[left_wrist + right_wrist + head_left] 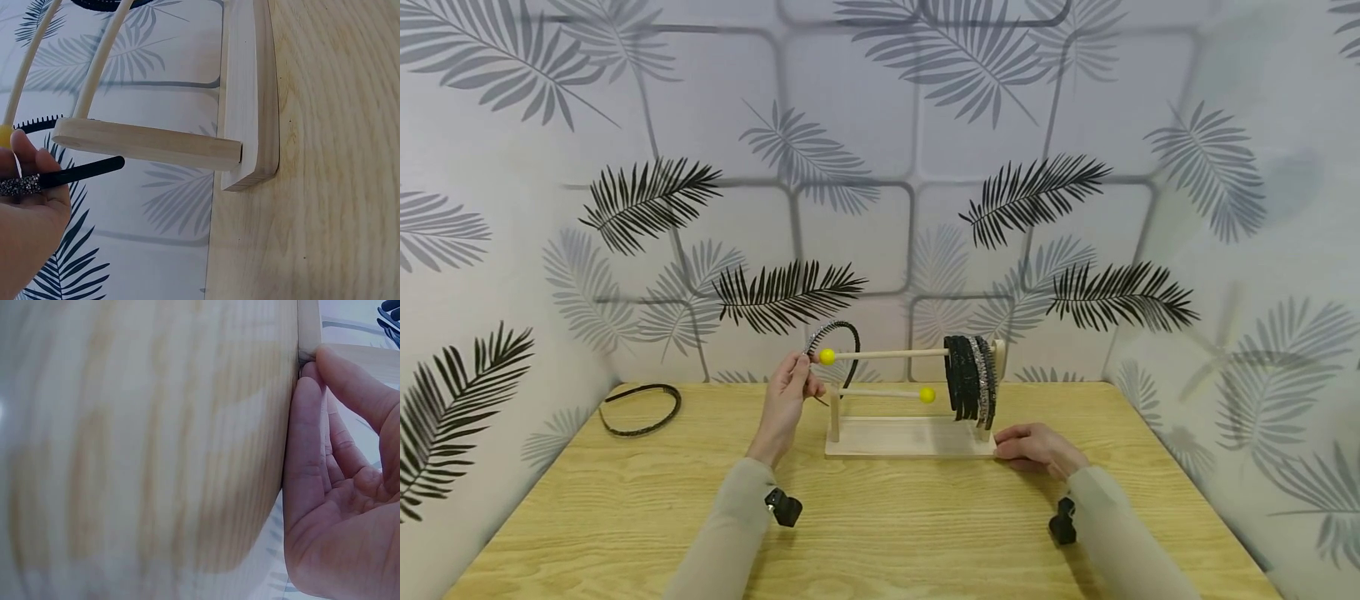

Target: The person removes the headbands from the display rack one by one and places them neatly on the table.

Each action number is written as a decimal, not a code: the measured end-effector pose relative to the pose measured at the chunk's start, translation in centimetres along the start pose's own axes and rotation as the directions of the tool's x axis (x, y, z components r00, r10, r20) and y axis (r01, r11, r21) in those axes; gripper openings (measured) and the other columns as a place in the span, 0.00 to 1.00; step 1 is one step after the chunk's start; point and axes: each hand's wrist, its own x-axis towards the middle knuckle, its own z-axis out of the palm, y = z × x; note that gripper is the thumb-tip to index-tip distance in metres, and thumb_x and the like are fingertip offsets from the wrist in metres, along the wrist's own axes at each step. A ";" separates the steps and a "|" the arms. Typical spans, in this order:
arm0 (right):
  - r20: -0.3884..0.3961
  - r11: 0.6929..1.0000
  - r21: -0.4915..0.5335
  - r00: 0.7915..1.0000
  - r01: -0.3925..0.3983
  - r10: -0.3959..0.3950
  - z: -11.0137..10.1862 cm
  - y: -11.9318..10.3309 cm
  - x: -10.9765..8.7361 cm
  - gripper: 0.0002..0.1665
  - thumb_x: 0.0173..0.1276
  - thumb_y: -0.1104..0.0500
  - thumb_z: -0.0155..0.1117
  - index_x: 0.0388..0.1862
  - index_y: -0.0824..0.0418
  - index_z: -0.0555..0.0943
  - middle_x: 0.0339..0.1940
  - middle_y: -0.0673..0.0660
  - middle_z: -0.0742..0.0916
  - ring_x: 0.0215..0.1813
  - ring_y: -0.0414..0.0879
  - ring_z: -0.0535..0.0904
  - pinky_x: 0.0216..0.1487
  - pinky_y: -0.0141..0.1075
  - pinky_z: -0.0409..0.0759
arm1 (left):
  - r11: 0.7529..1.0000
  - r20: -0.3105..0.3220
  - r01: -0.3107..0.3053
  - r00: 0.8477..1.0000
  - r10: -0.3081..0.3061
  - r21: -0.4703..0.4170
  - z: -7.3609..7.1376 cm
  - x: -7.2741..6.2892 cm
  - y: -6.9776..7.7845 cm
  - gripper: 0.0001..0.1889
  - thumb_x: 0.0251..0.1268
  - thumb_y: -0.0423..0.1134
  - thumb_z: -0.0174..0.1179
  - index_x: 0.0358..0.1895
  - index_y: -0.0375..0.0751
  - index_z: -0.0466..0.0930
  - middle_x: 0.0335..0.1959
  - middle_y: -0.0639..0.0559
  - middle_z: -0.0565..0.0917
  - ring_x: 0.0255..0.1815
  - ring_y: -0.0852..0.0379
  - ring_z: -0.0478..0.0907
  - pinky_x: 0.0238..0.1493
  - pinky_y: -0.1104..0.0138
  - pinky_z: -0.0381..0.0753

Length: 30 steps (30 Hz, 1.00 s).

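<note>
My left hand (788, 393) pinches a headband (853, 337) with a dark band and a glittery silver section, beside the yellow ball (827, 357) that tips the upper rod. One dark end of this headband points past the fingers in the left wrist view. The wooden stand (910, 446) has two rods on uprights. Several black and silver headbands (964, 379) hang close together at the right end of the upper rod. My right hand (1037, 447) holds the right end of the stand's base, thumb and fingertips at its edge (309, 328).
Another dark headband (676, 408) lies on the table at the left. A second yellow ball (927, 395) caps the lower rod. Behind the wood-grain table (880, 525) rises a leaf-patterned backdrop (865, 233), with its side panels at left and right.
</note>
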 end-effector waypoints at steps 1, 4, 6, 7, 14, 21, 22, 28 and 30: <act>-0.002 1.000 0.003 1.000 0.000 0.000 0.0 0.0 0.0 0.28 0.65 0.62 0.69 0.62 0.69 0.76 0.49 0.58 0.87 0.43 0.41 0.85 0.47 0.38 0.84 | 1.000 0.000 0.001 1.000 -0.001 0.002 0.0 0.0 0.0 0.22 0.79 0.51 0.42 0.52 0.33 0.71 0.23 0.50 0.64 0.28 0.57 0.70 0.41 0.61 0.78; -0.004 1.000 -0.001 1.000 0.000 0.000 0.1 0.2 0.2 0.28 0.65 0.62 0.69 0.62 0.70 0.76 0.48 0.57 0.88 0.43 0.41 0.85 0.47 0.38 0.85 | 1.000 0.000 0.011 1.000 -0.011 0.004 0.0 0.0 -0.1 0.21 0.79 0.51 0.42 0.52 0.35 0.72 0.24 0.48 0.65 0.28 0.56 0.70 0.43 0.58 0.78; -0.007 1.000 0.004 1.000 -0.007 0.007 0.2 0.2 0.2 0.27 0.64 0.62 0.69 0.62 0.69 0.76 0.47 0.56 0.88 0.42 0.41 0.85 0.46 0.38 0.85 | 1.000 -0.001 0.019 1.000 -0.019 0.007 -0.1 -0.1 -0.2 0.20 0.79 0.50 0.41 0.53 0.35 0.72 0.24 0.46 0.66 0.29 0.55 0.70 0.44 0.56 0.77; -0.008 1.000 0.005 1.000 -0.008 0.008 0.2 0.3 0.2 0.27 0.64 0.62 0.69 0.61 0.69 0.77 0.46 0.55 0.88 0.42 0.41 0.85 0.46 0.38 0.85 | 1.000 0.001 0.024 1.000 -0.024 0.015 -0.1 -0.1 -0.2 0.21 0.80 0.49 0.41 0.53 0.34 0.71 0.25 0.45 0.66 0.30 0.53 0.71 0.44 0.55 0.77; 0.005 1.000 -0.008 1.000 0.001 -0.001 0.2 0.3 -0.1 0.28 0.65 0.62 0.68 0.62 0.70 0.75 0.48 0.58 0.87 0.42 0.41 0.85 0.47 0.39 0.85 | 0.995 0.015 0.040 0.999 -0.041 0.091 -0.7 -0.3 -0.2 0.21 0.80 0.50 0.42 0.54 0.36 0.74 0.27 0.46 0.74 0.34 0.47 0.75 0.44 0.57 0.78; -0.003 1.000 -0.015 1.000 0.004 -0.004 0.0 0.1 -0.3 0.29 0.65 0.61 0.69 0.63 0.71 0.75 0.52 0.60 0.86 0.44 0.41 0.84 0.48 0.39 0.84 | 0.993 0.047 0.078 0.995 -0.083 0.089 -1.5 -0.4 0.5 0.18 0.78 0.45 0.49 0.52 0.31 0.77 0.31 0.48 0.78 0.29 0.58 0.73 0.33 0.72 0.76; -0.002 1.000 -0.012 1.000 0.003 -0.003 0.0 0.0 -0.3 0.29 0.65 0.62 0.69 0.63 0.71 0.75 0.52 0.60 0.86 0.44 0.41 0.84 0.48 0.39 0.84 | 0.993 0.050 0.069 0.996 -0.075 0.099 -1.7 -0.3 0.2 0.18 0.77 0.45 0.50 0.52 0.31 0.77 0.32 0.48 0.79 0.29 0.59 0.74 0.32 0.73 0.76; -0.010 1.000 -0.005 1.000 -0.007 0.007 -0.1 -0.1 -0.2 0.28 0.65 0.61 0.69 0.62 0.69 0.76 0.51 0.59 0.86 0.43 0.40 0.84 0.48 0.38 0.84 | 0.982 0.065 0.081 0.994 -0.093 0.168 -2.6 -0.4 0.1 0.17 0.77 0.44 0.51 0.52 0.32 0.79 0.37 0.48 0.84 0.35 0.57 0.79 0.37 0.71 0.78; -0.016 1.000 -0.003 1.000 -0.011 0.011 -0.1 0.0 -0.1 0.27 0.65 0.61 0.69 0.62 0.69 0.77 0.50 0.58 0.87 0.43 0.40 0.85 0.48 0.37 0.84 | 0.979 0.068 0.088 0.992 -0.102 0.182 -2.7 -0.4 0.1 0.16 0.76 0.43 0.52 0.51 0.32 0.79 0.39 0.50 0.86 0.36 0.58 0.81 0.38 0.71 0.79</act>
